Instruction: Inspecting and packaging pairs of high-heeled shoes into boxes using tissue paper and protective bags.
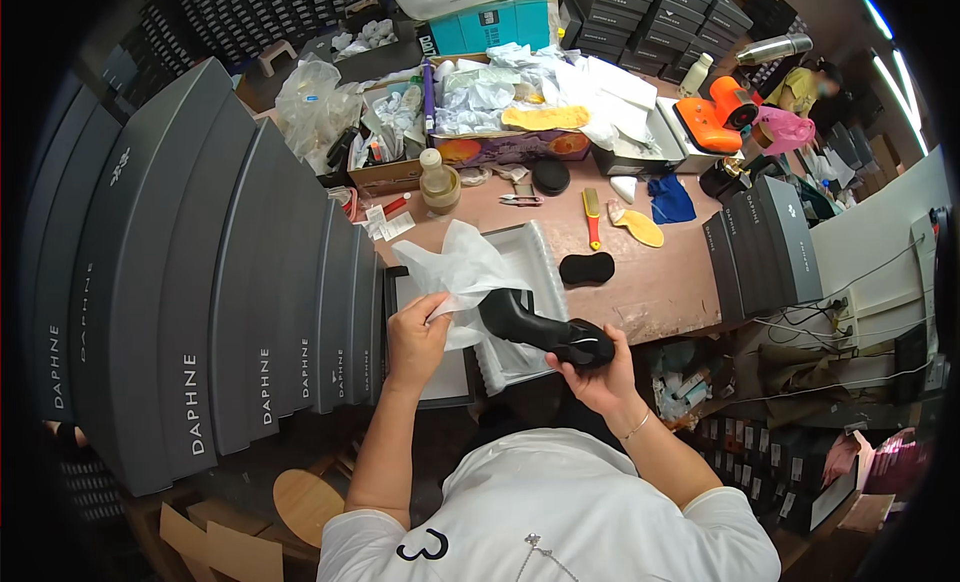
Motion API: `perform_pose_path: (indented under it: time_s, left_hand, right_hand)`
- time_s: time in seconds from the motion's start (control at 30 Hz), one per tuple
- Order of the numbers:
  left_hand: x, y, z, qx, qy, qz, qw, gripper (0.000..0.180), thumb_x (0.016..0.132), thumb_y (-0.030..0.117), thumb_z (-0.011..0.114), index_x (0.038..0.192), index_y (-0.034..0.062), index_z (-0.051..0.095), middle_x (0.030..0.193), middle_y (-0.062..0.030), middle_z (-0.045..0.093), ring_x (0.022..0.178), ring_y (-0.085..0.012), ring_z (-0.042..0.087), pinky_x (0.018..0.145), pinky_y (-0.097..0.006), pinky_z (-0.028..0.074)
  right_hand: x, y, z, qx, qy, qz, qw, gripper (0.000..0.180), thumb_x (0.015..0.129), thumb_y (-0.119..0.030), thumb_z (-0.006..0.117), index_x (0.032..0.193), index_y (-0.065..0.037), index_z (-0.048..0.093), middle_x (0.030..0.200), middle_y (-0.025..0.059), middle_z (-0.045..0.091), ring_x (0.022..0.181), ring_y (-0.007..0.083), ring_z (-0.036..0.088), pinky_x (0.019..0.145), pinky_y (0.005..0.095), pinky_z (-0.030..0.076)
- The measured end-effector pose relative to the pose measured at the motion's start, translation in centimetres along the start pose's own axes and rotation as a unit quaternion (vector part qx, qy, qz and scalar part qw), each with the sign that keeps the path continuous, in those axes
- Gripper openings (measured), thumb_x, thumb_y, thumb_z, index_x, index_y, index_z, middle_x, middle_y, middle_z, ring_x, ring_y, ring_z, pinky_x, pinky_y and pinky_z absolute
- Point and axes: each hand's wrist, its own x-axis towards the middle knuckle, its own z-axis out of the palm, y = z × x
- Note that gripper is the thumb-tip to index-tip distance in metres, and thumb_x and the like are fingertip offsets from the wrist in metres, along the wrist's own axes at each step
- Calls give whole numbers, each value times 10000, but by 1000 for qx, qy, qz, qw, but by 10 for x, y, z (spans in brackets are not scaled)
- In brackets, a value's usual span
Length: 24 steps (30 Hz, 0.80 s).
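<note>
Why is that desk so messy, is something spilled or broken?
Nothing looks spilled or broken. The left hand grips white tissue paper and the right hand holds a black shoe over an open box. Oddest are loose yellow insoles lying on the table and crumpled paper heaped in a cardboard box.

A single head-worn fisheye view looks steeply down from above the person's chest, close over the table (640, 282), its edges bending toward the dark rim.
</note>
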Motion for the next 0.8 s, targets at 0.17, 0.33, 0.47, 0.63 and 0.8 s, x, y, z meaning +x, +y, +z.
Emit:
perform_pose_path:
  time_s: [0.17,0.33,0.47,0.63,0.8]
  left_hand:
    - [4,7,33,-34,-47,-10,998,176,806,26,636,965,-40,673,855,-185,673,744,-285,671,648,-335,507]
    - [7,23,50,-48,-86,-33,995,171,825,28,627,972,-39,682,844,-167,689,737,-207,663,652,-296,491]
    - [7,35,65,-42,-111,-1,993,195,803,13,625,986,-20,684,779,-146,649,677,-219,635,611,-309,476]
    - [-11,81,94,-2,-123,204,971,348,704,10,668,1047,67,693,680,-96,543,582,-259,566,518,-341,445]
    - [-30,99,165,-94,-217,334,912,395,685,51,676,1080,69,658,688,-38,499,548,-206,556,499,-319,459]
  right_hand:
    - [-10,9,-19,82,22,6,996,492,890,-473,512,1132,-56,610,1115,191,611,1024,422,601,698,369,626]
    - [-10,6,-24,119,-13,14,993,520,898,-482,494,1135,-33,610,1115,206,609,1054,427,584,699,368,626]
    - [-11,-6,-28,141,-38,4,989,516,910,-464,486,1155,-23,594,1147,202,598,1071,434,572,769,396,609]
    - [-9,-13,-5,21,25,-143,989,521,908,-381,556,1284,-25,493,1276,149,547,1169,313,536,1030,446,442]
    - [7,-40,-32,-351,45,-348,868,417,960,-200,524,1344,-64,435,1308,95,506,1211,218,476,1064,368,368]
